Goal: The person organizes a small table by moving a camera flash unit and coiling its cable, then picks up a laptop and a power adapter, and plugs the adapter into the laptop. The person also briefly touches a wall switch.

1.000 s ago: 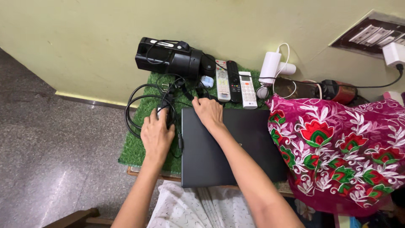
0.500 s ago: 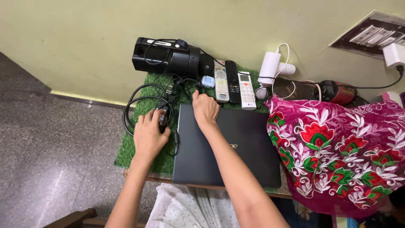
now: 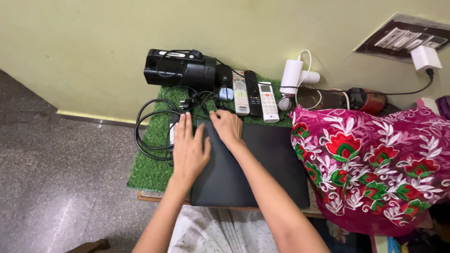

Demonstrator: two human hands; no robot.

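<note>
- Your left hand [image 3: 190, 152] lies flat and open, fingers spread, gripping nothing; the palm rests on the near-left part of the closed dark laptop [image 3: 262, 173], and the fingertips reach past its far-left corner toward the black power adapter [image 3: 172, 133].
- Your right hand [image 3: 227, 127] also lies open and flat on the laptop lid near its far edge, just right of the left hand, holding nothing.
- The laptop sits shut on a green grass-like mat [image 3: 154, 171], its near edge over the table's near side.
- Left of the laptop, a loop of black cable [image 3: 143, 133] curls over the mat around the adapter, with a plug [image 3: 185, 104] lying farther off.
- Beyond the hands, at the far edge by the wall, stands a black boxy device [image 3: 180, 71] with cord wound on it.
- Right of it lie three remote controls [image 3: 253, 96] side by side, one grey, one black, one white, and a small pale-blue object [image 3: 227, 93] just to their left.
- Farther right stands a white device with a white cord [image 3: 293, 76], then a dark red bottle [image 3: 363, 100] lying on its side.
- A magenta flowered cloth [image 3: 375, 164] covers the right side, touching the laptop's right edge.
- A white charger [image 3: 424, 58] sits in the wall switchboard at the far right.
</note>
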